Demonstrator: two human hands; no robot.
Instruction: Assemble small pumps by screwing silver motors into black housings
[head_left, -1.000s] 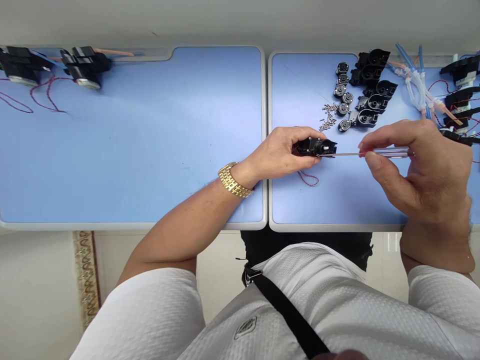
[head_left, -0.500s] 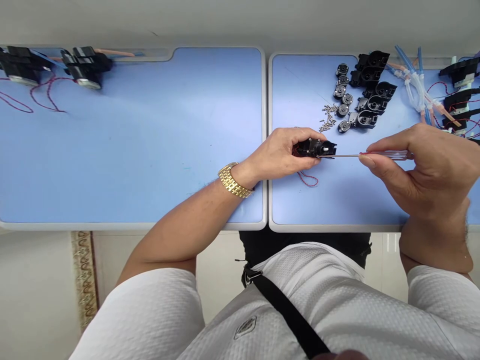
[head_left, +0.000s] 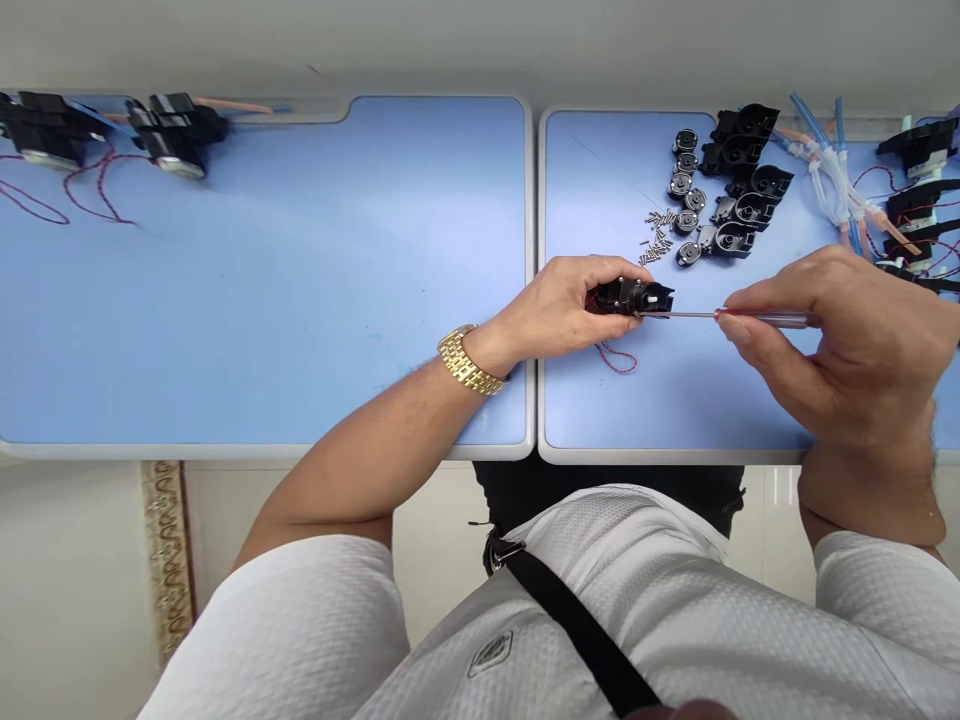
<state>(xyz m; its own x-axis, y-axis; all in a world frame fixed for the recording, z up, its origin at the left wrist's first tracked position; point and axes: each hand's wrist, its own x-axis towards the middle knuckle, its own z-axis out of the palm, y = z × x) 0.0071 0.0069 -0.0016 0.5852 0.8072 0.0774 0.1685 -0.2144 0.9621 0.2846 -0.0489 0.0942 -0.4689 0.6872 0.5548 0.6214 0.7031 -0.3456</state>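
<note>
Two hands inward: left hand (head_left: 555,310), fingers clenched on black housing (head_left: 637,295); right hand (head_left: 855,350), fingers pinching screwdriver (head_left: 765,318)

The left hand (head_left: 555,305) is holding a small black plastic housing (head_left: 634,296), and the right hand (head_left: 847,345) holds a thin screwdriver (head_left: 765,318) with its tip against the housing, over the blue surface (head_left: 300,300), near small loose screws (head_left: 656,235).

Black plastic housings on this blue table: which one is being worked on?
The black plastic housing gripped in the left hand: the screwdriver in the right hand reaches its tip to it. The other housings lie apart, further up the table, untouched.
</note>
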